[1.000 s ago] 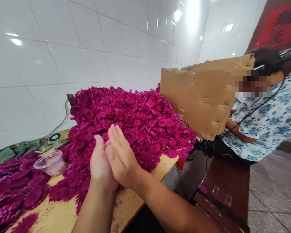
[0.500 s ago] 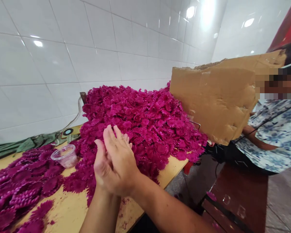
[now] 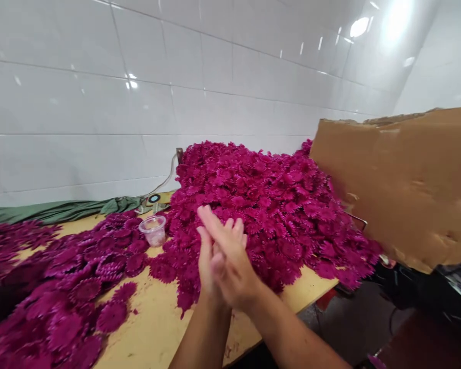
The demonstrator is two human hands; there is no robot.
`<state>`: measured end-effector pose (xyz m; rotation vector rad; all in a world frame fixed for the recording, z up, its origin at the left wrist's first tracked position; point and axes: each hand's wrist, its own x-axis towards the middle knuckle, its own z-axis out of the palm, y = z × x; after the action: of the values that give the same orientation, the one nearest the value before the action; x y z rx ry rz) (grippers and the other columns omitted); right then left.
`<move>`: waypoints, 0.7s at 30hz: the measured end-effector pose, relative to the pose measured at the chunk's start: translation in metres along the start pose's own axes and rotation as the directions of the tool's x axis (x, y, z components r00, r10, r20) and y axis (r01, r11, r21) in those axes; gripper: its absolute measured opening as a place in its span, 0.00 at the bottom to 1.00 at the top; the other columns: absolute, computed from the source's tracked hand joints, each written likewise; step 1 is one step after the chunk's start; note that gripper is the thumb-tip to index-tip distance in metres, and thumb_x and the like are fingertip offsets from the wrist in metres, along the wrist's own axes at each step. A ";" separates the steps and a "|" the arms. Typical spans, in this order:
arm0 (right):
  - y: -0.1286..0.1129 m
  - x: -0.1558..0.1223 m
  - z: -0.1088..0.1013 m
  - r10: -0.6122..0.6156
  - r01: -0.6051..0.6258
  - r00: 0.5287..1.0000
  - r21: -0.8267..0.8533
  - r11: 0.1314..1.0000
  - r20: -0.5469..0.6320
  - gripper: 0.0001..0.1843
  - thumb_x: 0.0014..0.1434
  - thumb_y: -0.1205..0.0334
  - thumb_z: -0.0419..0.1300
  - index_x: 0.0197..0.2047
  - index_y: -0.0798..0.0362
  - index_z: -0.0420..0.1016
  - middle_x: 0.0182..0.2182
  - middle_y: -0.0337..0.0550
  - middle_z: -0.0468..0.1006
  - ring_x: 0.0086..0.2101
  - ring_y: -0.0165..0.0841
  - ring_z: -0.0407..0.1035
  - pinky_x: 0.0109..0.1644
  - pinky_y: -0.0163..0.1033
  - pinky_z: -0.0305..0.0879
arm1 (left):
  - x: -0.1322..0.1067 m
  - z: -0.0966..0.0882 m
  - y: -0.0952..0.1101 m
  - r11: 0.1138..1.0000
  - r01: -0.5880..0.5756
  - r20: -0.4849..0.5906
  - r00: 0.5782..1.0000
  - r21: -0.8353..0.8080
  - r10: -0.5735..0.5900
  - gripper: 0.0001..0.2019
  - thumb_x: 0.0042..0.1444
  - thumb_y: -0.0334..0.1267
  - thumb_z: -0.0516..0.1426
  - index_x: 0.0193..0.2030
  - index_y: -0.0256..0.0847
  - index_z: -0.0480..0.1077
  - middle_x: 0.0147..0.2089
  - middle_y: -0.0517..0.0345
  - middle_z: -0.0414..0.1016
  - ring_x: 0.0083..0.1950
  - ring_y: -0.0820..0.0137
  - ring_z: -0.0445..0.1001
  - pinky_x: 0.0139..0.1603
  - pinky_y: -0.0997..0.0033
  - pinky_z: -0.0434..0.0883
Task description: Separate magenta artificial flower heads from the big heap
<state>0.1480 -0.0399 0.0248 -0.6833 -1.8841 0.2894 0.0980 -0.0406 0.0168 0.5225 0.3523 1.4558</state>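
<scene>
My left hand (image 3: 205, 264) and my right hand (image 3: 236, 271) are held palm against palm above the near edge of a yellow table (image 3: 153, 323). The fingers of both are stretched out and point away from me. Nothing shows between the palms. Just beyond the fingertips rises a big heap of magenta artificial flower heads (image 3: 276, 205). More of these flower heads (image 3: 61, 302) lie spread flat on the table to the left.
A small clear plastic cup (image 3: 153, 230) stands between the heap and the spread flowers. A torn cardboard sheet (image 3: 403, 179) stands at the right of the heap. Green cloth (image 3: 61, 210) and a cable lie along the white tiled wall.
The view has swung left, so the seated person at the right is out of sight. My hands have stayed together, the right sliding over the left palm.
</scene>
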 end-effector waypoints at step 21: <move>0.043 0.036 -0.001 0.491 -0.345 0.798 0.404 0.847 -0.350 0.38 0.56 0.36 0.35 0.52 0.58 0.65 0.55 0.57 0.65 0.56 0.38 0.58 0.62 0.49 0.48 | -0.018 -0.015 -0.006 0.886 -0.060 -0.005 0.998 0.460 0.070 0.27 0.46 0.43 0.60 0.55 0.40 0.66 0.62 0.50 0.61 0.63 0.61 0.58 0.62 0.63 0.55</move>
<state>0.1526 0.0152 0.0311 -0.8608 -1.1925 0.6593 0.0935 -0.0571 -0.0005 0.9089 0.7134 1.4439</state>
